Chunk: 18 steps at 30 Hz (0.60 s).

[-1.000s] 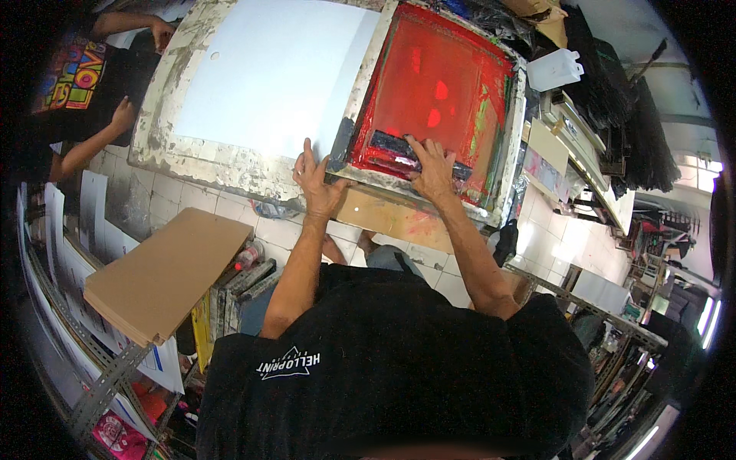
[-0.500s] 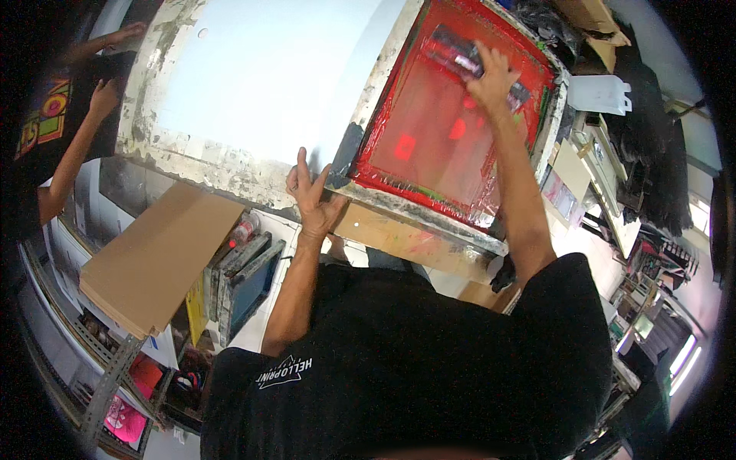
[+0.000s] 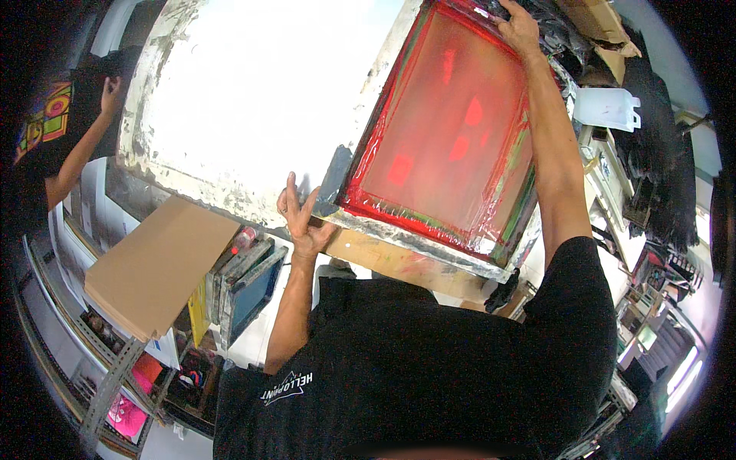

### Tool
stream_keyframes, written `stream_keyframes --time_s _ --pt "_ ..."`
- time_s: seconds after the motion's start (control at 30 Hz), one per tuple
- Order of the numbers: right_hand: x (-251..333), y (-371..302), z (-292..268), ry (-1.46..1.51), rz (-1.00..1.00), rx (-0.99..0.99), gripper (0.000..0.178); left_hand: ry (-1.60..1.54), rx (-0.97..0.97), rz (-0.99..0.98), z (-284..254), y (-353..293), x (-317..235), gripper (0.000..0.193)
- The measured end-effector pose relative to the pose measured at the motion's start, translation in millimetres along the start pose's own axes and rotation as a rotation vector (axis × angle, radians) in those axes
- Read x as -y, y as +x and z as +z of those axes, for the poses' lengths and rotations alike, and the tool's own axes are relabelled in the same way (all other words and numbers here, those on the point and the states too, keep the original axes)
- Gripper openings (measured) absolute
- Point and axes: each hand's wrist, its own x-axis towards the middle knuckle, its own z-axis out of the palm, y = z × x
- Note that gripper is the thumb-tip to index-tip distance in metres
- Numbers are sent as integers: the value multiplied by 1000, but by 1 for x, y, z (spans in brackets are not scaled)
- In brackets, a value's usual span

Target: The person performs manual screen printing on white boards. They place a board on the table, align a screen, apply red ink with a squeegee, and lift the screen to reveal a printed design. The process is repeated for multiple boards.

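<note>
A screen-printing frame (image 3: 429, 231) lies at the right of the table, its mesh (image 3: 429, 115) smeared with red ink, thickest along the borders. Over its far end my right hand (image 3: 521, 31) is closed on a squeegee (image 3: 483, 11), which shows only in part at the picture's top edge. My right arm reaches along the frame's right side. My left hand (image 3: 304, 230) is open, fingers spread, at the near edge beside the frame's left corner. Just beyond it is a strip of dark tape (image 3: 334, 175). Left of the frame spreads a white printing surface (image 3: 253, 92) with a stained border.
At the far left stands another person (image 3: 77, 146), one hand raised near the table. Below are a stack of cardboard sheets (image 3: 161, 268), upright screens (image 3: 253, 287) and a metal rack (image 3: 115, 376). A translucent jug (image 3: 606, 109) sits beyond my right arm.
My right hand and the squeegee have moved from over the mesh to the frame's far end, uncovering the red mesh. My left hand is slightly lower in the picture, its fingers still spread.
</note>
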Motion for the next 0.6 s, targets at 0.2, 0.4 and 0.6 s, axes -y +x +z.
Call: stream_keyframes --time_s 0.2,0.4,0.6 --pt "18 -30 10 -190 -66 -94 59 -31 56 -6 1 -8 1 63" --pt "100 -120 -1 -181 -98 -147 51 -172 -17 56 6 -7 -4 72" --pt "216 -241 -55 -106 -17 -68 58 -242 -26 20 -7 5 -28 75"
